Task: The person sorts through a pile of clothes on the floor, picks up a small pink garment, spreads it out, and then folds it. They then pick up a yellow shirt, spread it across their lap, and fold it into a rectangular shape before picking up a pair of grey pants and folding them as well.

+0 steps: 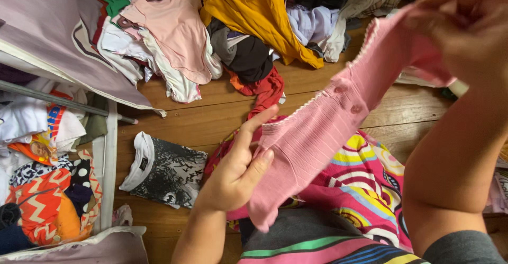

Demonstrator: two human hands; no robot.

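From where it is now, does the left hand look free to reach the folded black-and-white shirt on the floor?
Probably not right away: the left hand grips the pink ribbed garment. The shirt lies close beside it on bare floor, nothing between.

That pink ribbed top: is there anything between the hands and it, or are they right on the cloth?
Nothing visible stands between them. The left hand pinches the lower edge of the pink ribbed top with thumb and fingers, and the right hand grips its upper end. The cloth hangs stretched between both, above a bright patterned fabric.
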